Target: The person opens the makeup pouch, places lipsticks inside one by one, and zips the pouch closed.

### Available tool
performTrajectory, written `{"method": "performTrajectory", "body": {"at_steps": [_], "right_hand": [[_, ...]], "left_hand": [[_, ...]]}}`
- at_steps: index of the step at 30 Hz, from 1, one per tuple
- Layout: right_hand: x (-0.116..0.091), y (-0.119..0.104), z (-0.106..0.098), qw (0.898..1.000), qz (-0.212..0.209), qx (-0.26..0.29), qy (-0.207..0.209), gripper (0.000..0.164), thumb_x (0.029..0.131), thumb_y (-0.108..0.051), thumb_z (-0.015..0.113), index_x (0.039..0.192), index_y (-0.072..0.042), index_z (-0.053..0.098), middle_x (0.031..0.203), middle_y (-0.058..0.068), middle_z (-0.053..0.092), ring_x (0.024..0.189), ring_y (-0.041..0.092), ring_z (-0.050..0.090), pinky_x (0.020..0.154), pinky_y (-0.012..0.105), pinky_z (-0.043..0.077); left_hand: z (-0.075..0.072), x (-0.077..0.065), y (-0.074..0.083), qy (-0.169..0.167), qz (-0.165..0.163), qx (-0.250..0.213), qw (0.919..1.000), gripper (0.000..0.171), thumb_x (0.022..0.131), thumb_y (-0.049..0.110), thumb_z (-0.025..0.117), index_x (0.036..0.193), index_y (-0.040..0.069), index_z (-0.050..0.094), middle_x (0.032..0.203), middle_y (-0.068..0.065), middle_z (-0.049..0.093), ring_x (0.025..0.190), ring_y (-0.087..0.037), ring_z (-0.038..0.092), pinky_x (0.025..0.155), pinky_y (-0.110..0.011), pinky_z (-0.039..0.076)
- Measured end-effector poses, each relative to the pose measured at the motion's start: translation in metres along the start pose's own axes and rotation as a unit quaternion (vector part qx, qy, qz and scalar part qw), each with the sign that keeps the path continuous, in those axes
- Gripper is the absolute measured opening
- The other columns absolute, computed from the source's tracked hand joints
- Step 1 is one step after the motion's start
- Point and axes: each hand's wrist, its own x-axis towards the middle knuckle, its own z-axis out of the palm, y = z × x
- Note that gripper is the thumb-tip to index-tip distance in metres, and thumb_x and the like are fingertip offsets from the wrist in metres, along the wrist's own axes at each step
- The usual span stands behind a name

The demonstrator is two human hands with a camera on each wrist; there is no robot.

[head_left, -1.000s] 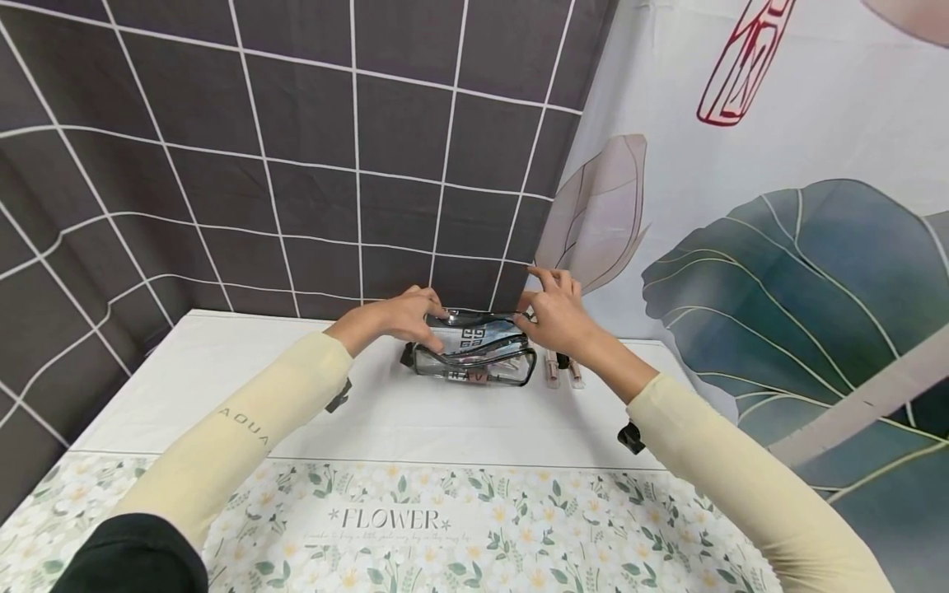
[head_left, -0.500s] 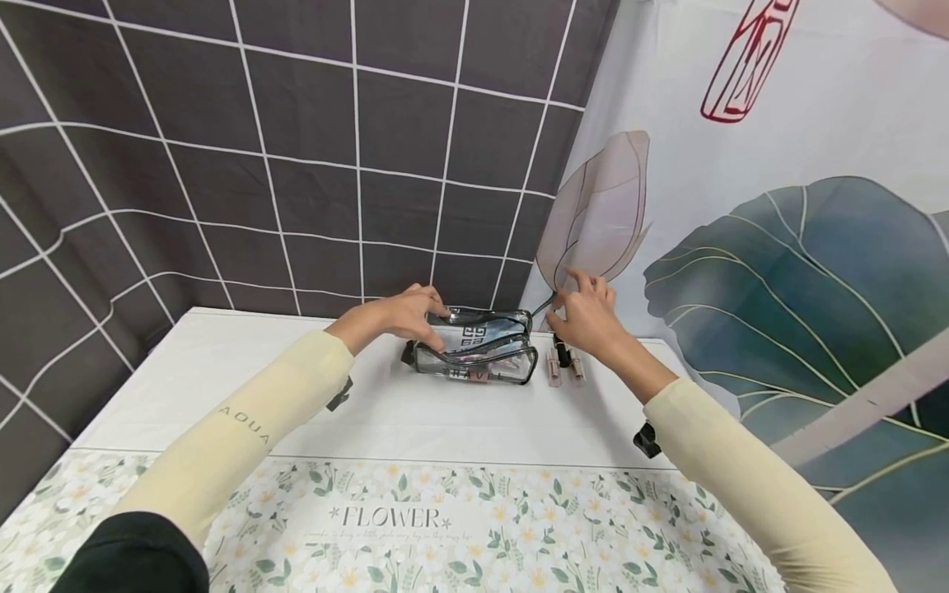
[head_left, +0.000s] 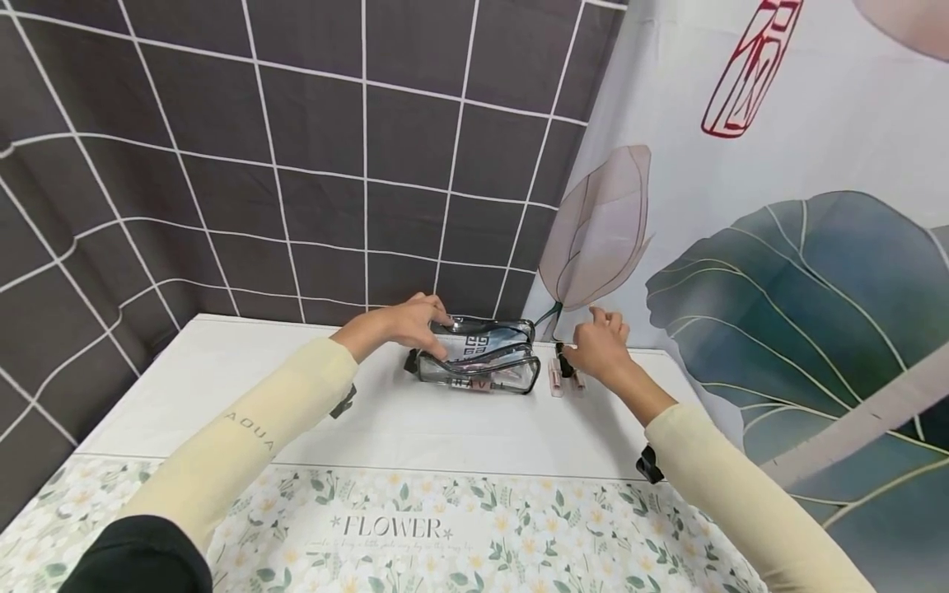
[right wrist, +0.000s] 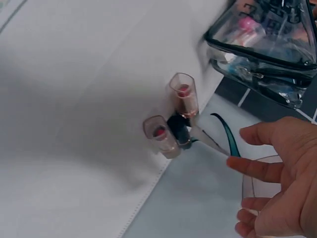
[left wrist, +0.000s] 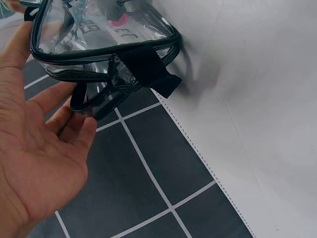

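A clear cosmetic bag with black edging [head_left: 511,377] lies on the white tabletop by the dark wall, its mouth gaping. My left hand [head_left: 417,321] grips the bag's left end, thumb at the front and fingers around the rear edge [left wrist: 101,106]. Small items show through the plastic, too blurred to name. To the right of the bag stand two clear-capped lipsticks [right wrist: 184,99], with a short black item [right wrist: 179,130] between them. Just beside these, my right hand [head_left: 599,346] hovers with thumb and fingers apart, holding nothing.
Behind the table hangs a dark grid-patterned cloth [head_left: 311,165], meeting a pale leaf-print cloth [head_left: 667,99] on the right. A floral mat [head_left: 415,560] covers the front of the table [head_left: 356,428].
My right hand has left the bag's right end, moved right, then lowered toward the lipsticks and black item. My left hand has stayed on the bag.
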Motion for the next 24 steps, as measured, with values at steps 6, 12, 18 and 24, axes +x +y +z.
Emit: {"method": "performTrajectory", "body": {"at_steps": [6,12,18,24], "right_hand": [[-0.005,0.004,0.009,0.997,0.039,-0.026,-0.057,0.039,0.101,-0.027,0.072,0.071,-0.007,0.057,0.17,0.047,0.036,0.144,0.065,0.034,0.117,0.073,0.032],[-0.01,0.013,0.017,0.994,0.065,-0.026,-0.078,0.034,0.097,-0.024,0.071,0.069,-0.007,0.063,0.148,0.044,0.051,0.13,0.06,0.039,0.11,0.069,0.035],[-0.011,0.016,0.019,0.992,0.084,-0.029,-0.089,0.028,0.091,-0.024,0.076,0.07,-0.007,0.069,0.127,0.035,0.056,0.123,0.056,0.04,0.107,0.067,0.036],[-0.011,0.016,0.022,0.989,0.095,-0.024,-0.108,0.031,0.093,-0.027,0.076,0.072,-0.006,0.067,0.114,0.028,0.055,0.12,0.052,0.037,0.107,0.065,0.035]], "left_hand": [[0.001,0.0,-0.001,-0.001,0.002,0.003,1.0,0.078,0.092,0.035,0.083,0.16,0.001,0.062,0.166,-0.019,0.05,0.149,-0.035,0.042,0.129,-0.053,0.043],[0.002,0.001,0.001,0.0,0.003,0.007,1.0,0.078,0.092,0.037,0.083,0.159,0.002,0.063,0.165,-0.018,0.052,0.148,-0.035,0.043,0.127,-0.051,0.044],[0.002,0.002,0.0,0.007,0.003,0.013,0.9999,0.078,0.092,0.037,0.084,0.159,0.003,0.063,0.162,-0.017,0.054,0.145,-0.033,0.044,0.124,-0.049,0.046],[0.001,0.001,0.0,0.007,-0.001,0.015,0.9999,0.078,0.092,0.037,0.084,0.16,0.004,0.063,0.163,-0.016,0.053,0.146,-0.033,0.044,0.125,-0.049,0.045]]}}
